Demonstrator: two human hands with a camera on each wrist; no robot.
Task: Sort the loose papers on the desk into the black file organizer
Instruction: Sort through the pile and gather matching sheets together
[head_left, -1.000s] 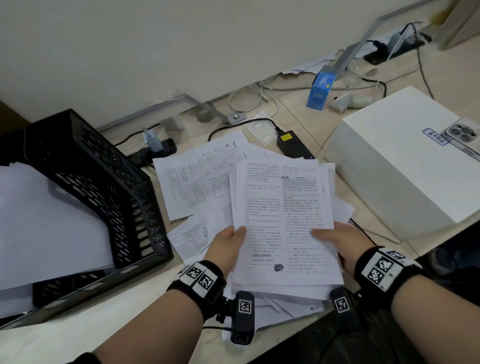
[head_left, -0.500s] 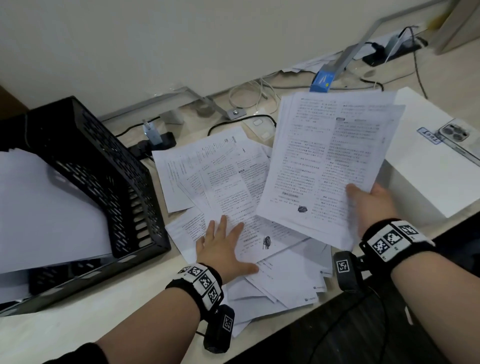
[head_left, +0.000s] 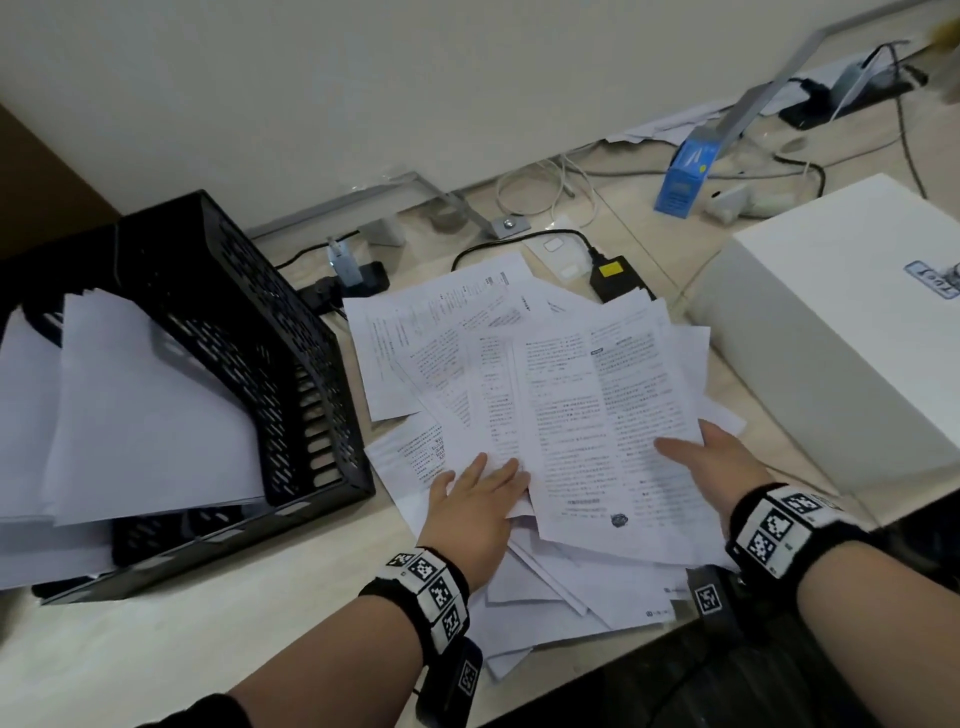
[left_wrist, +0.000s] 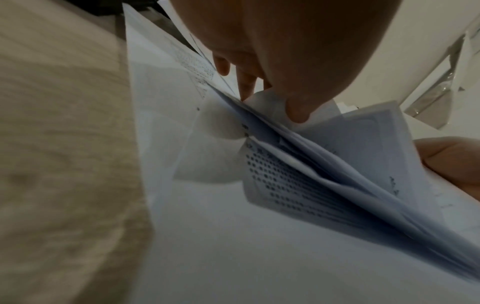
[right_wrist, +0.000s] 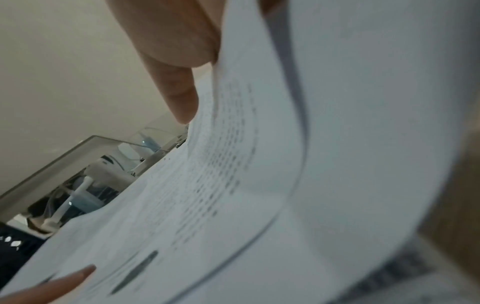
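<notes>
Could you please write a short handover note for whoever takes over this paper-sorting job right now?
Right hand: holds a stack of printed sheets by its right edge, thumb on top.
Left hand: fingers straight, pressing the loose papers on the desk and reaching under the stack's left edge.
Black file organizer: stands left of the pile, several white sheets already in its slots.
Done: part of the papers filed, one stack gathered.
Left: square up the stack, file it, then collect the sheets lying spread on the desk.

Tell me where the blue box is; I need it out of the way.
In the head view, the blue box stands at the desk's far right, near the wall, just behind the white box.
</notes>
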